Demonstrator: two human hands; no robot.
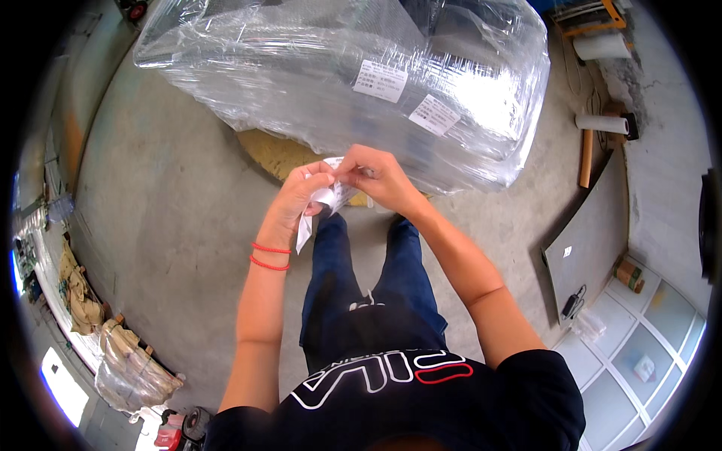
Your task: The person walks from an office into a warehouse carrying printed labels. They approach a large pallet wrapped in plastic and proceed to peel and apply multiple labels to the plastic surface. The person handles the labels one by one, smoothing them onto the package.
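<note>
Between my two hands is a white strip of printed labels (344,197), its loose end curling down below my left hand. My left hand (301,194), with two red cords on its wrist, is closed on the strip. The fingertips of my right hand (376,175) pinch the strip's upper edge. Just beyond my hands stands a big load wrapped in clear stretch film (301,83). Two white printed labels sit on the film: one label (380,80) on the left and a tilted label (434,115) lower to its right.
A yellow round base (274,154) shows under the wrapped load. To the right, a white film roll (602,124) and a dark sheet panel (590,233) lean by the wall. Wrapped bundles (128,364) lie at the lower left. Grey concrete floor (180,225) surrounds my feet.
</note>
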